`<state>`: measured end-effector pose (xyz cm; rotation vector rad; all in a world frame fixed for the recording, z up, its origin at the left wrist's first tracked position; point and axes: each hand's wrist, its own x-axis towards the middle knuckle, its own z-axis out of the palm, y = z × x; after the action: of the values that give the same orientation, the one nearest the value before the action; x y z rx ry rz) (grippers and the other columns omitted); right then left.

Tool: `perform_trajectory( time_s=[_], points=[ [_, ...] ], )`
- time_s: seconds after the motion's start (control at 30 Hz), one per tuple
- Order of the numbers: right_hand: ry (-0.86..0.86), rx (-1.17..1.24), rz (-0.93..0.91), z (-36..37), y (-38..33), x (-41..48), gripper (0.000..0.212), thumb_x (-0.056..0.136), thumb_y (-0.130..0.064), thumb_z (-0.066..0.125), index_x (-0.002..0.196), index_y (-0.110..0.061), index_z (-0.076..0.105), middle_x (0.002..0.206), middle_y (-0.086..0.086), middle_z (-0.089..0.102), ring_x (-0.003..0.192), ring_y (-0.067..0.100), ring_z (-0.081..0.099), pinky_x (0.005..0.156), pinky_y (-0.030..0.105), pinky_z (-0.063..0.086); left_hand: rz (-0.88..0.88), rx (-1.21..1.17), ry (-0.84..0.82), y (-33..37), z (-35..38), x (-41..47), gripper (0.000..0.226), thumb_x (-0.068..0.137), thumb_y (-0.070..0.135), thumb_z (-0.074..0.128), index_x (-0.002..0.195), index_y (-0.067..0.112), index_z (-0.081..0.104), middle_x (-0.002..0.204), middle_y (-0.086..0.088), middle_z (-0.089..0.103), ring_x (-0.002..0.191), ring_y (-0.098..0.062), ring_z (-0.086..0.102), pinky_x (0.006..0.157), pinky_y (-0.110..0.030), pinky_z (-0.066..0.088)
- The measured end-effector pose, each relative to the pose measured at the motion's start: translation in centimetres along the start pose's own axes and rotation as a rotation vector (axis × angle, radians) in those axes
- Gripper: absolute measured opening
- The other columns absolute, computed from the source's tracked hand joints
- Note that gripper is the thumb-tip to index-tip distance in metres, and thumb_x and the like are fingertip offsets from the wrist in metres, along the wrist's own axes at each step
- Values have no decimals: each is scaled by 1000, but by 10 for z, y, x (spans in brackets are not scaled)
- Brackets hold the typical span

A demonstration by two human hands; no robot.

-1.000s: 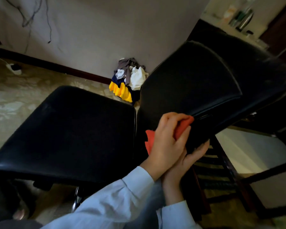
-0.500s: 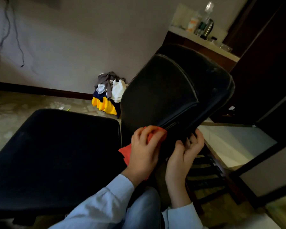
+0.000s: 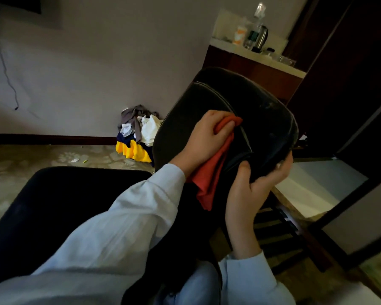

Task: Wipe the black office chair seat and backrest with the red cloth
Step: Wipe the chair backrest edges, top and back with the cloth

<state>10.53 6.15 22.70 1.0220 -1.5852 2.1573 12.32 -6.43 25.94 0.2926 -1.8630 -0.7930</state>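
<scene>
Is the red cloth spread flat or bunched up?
Bunched: the left hand grips the red cloth wadded against the black chair backrest, a tail hanging.

The seat (image 3: 64, 205) lies to my left, the backrest (image 3: 262, 119) right of it. My left hand (image 3: 205, 137) holds the cloth (image 3: 211, 172) against the backrest; my right hand (image 3: 251, 190) grips its edge just beside. Behind, a clothes pile (image 3: 139, 133) sits on the floor (image 3: 31, 155); a kettle (image 3: 261, 37) stands on the worktop (image 3: 273, 60).
</scene>
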Motion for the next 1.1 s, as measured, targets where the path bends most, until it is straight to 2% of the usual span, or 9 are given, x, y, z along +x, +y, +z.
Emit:
perform_trajectory(
  time_s=[0.27,0.33,0.43,0.53,0.7,0.83,0.93,1.0,1.1],
  points=[
    [78,-11,-33,5,3,-3,68,85,-2,45,146,-17,18,137,-9,40,123,-2,46,96,17,41,277,-10,-258,22,-17,-25,23,90,17,57,111,11,66,107,3,50,98,-10,56,88,-19,44],
    [65,-13,-43,6,4,-3,68,86,3,44,146,-14,17,135,-14,38,122,-4,45,95,14,40,335,7,-277,23,-21,-28,24,89,16,58,111,10,66,106,3,50,96,-11,56,85,-21,46],
    [58,-12,-45,6,6,-2,67,86,3,44,145,-17,17,138,-4,37,124,-1,45,95,14,40,390,88,-283,17,-22,-14,22,90,16,58,109,9,67,103,-4,56,93,-16,58,82,-26,48],
    [61,-7,-42,6,5,-3,66,87,0,43,142,-26,17,142,3,37,125,3,45,95,12,39,335,167,-250,6,-20,11,26,88,24,53,105,12,69,99,-8,59,89,-18,59,78,-29,48],
    [58,-44,-57,6,9,-5,68,86,4,43,143,-20,16,135,-20,33,120,-13,42,92,6,37,238,346,-233,-13,-17,45,25,89,28,54,105,17,70,100,-7,59,88,-24,57,77,-44,49],
    [63,-50,-59,5,8,-6,72,83,7,46,146,-9,16,130,-30,35,115,-20,42,88,3,38,399,364,-247,-8,-21,35,25,90,24,53,105,14,69,103,-11,60,87,-28,57,78,-36,46],
    [58,-51,-51,6,8,-5,75,82,4,50,146,-14,16,124,-46,36,114,-19,43,87,4,39,523,415,-304,8,-27,24,24,87,19,56,107,13,69,106,-10,59,88,-24,53,72,-37,47],
    [67,-39,-41,6,7,-5,75,82,-1,51,145,-21,16,126,-43,38,115,-15,46,89,8,41,587,396,-336,16,-29,16,22,86,16,59,105,13,69,106,-9,59,86,-20,50,68,-36,47],
    [79,-25,-16,7,3,-7,74,82,-6,50,144,-30,17,131,-30,41,118,-8,48,91,13,43,554,237,-377,18,-29,3,19,87,14,62,104,12,70,107,-7,58,91,-16,53,77,-29,46]
  ],
)
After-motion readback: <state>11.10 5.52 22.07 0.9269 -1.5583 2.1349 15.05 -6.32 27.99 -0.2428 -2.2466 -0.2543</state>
